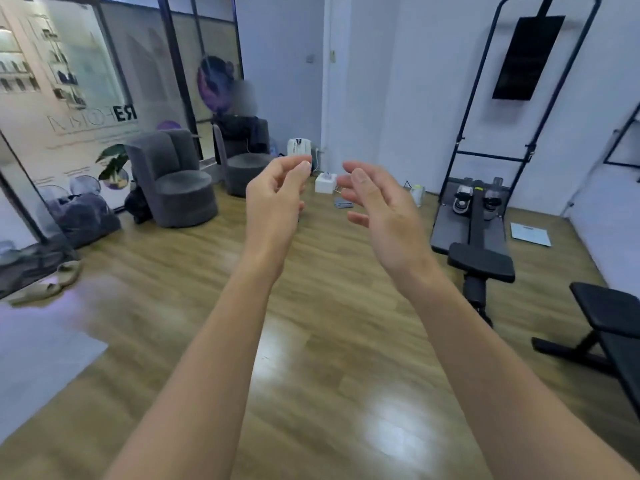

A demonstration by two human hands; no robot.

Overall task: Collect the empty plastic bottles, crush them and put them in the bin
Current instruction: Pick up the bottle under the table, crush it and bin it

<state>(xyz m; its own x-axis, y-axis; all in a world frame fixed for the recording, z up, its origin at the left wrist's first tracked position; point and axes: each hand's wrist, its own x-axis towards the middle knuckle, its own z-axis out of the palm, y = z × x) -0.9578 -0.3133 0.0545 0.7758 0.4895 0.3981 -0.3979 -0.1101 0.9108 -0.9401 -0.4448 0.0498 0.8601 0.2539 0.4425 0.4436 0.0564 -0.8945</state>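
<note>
Both my arms reach out in front of me over the wooden floor (311, 341). My left hand (273, 202) and my right hand (381, 216) are raised with palms facing each other, fingers loosely curled, and hold nothing. A small gap separates them. No plastic bottle is clearly visible; a pale bottle-like thing (418, 194) stands on the floor by the far wall, too small to identify. No bin is plainly in view.
Two grey armchairs (173, 178) stand at the back left, with a person seated behind them. A white box (325, 183) lies by the wall. Black exercise benches (481, 261) and a frame fill the right. Bags and sandals (45, 289) lie at left.
</note>
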